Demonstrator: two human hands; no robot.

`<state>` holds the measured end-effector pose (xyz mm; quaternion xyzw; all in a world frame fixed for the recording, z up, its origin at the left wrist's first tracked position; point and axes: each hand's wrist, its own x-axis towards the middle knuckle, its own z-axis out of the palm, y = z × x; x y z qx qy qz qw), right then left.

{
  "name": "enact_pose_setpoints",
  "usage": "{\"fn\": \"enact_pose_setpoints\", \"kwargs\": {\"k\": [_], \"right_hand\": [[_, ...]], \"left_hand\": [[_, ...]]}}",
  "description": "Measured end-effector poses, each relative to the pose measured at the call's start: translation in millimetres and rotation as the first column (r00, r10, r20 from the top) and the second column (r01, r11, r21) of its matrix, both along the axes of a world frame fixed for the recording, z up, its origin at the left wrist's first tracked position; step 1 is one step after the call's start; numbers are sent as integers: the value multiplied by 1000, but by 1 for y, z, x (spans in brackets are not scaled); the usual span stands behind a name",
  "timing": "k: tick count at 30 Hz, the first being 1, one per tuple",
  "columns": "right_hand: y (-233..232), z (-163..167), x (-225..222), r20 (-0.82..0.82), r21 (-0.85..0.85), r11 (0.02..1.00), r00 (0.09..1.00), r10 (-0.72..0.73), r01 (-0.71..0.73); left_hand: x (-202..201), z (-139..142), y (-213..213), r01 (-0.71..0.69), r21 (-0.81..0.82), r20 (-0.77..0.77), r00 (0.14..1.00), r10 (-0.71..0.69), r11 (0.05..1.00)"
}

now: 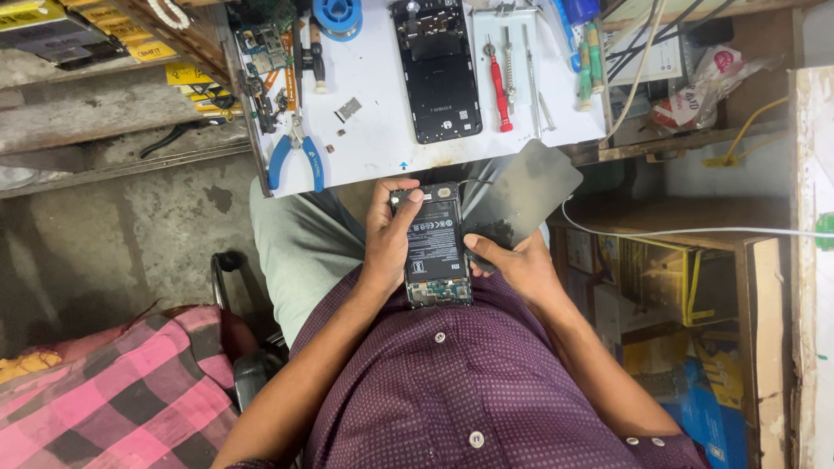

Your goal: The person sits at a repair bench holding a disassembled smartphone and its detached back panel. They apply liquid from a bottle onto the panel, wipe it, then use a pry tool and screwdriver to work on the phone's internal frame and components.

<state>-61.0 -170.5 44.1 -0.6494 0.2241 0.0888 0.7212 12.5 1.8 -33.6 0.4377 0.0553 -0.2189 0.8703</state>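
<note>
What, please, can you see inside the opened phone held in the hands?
Inside the opened phone, a black battery fills the middle, with circuit board below. The left hand covers its left edge.

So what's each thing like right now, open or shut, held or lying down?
Opened phone: back off, battery showing, held in the left hand.
Back cover: off, tilted, held by the right hand.
Second phone: opened, lying flat on the white bench.
Blue pliers: jaws shut, lying flat.
Red screwdriver: lying untouched.
</note>
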Motion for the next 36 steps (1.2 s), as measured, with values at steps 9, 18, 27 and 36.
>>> {"fn": "enact_pose_setpoints", "kwargs": {"k": [9, 18, 27, 36], "right_hand": [[-4, -8, -10, -30, -141, 990, 999, 15, -19], [0, -11, -33, -74, -80, 996, 997, 36, -42], [1, -11, -16, -55, -44, 999, 998, -15, 12], [0, -12, 1, -14, -72, 997, 1000, -18, 17]], "left_hand": [[-2, 9, 2, 4, 16, -17, 1000, -4, 1000], [-2, 5, 2, 3, 28, -32, 999, -2, 1000], [-2, 2, 1, 18, 9, -7, 1000, -18, 1000], [-2, 7, 1, 58, -21, -44, 997, -58, 998]]}}
